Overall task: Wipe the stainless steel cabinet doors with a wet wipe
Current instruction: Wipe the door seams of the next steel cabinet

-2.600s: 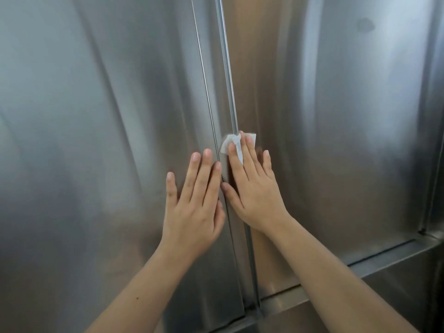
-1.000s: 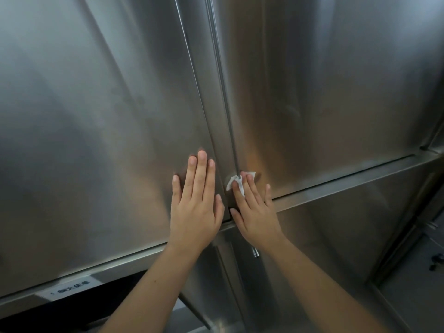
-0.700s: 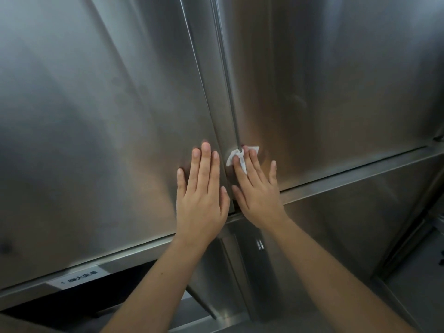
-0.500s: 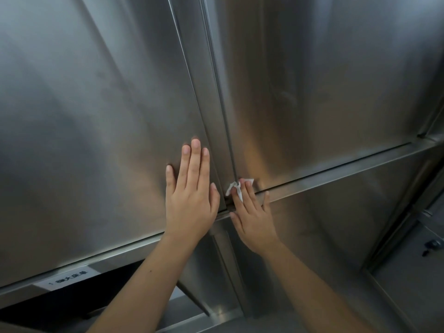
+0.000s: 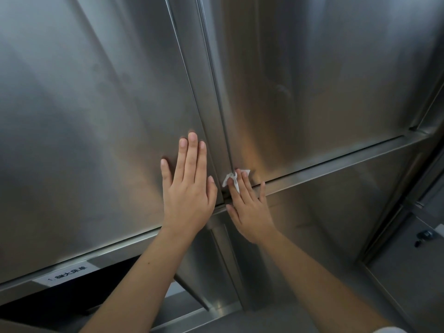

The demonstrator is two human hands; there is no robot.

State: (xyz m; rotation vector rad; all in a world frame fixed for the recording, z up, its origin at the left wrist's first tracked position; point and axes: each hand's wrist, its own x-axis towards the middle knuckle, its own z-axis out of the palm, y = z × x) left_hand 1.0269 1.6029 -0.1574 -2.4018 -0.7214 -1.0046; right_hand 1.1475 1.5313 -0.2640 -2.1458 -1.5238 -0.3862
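Two stainless steel cabinet doors fill the view, the left door [image 5: 96,116] and the right door [image 5: 324,80], split by a vertical seam [image 5: 216,92]. My left hand [image 5: 188,188] lies flat on the left door near its lower right corner, fingers together and holding nothing. My right hand [image 5: 249,207] presses a small white wet wipe [image 5: 230,179] under its fingertips at the bottom of the seam, on the right door's lower left corner. Most of the wipe is hidden under the fingers.
A horizontal steel rail [image 5: 336,162] runs under the doors. Below it are lower steel panels [image 5: 324,212] and a dark opening [image 5: 60,301] at lower left, with a white label [image 5: 64,275] on the rail. A small dark knob [image 5: 424,235] sits at far right.
My right hand slid the wipe down the seam from mid-door to the doors' bottom edge, with a short upward stroke on the way. My left hand stayed flat on the left door.
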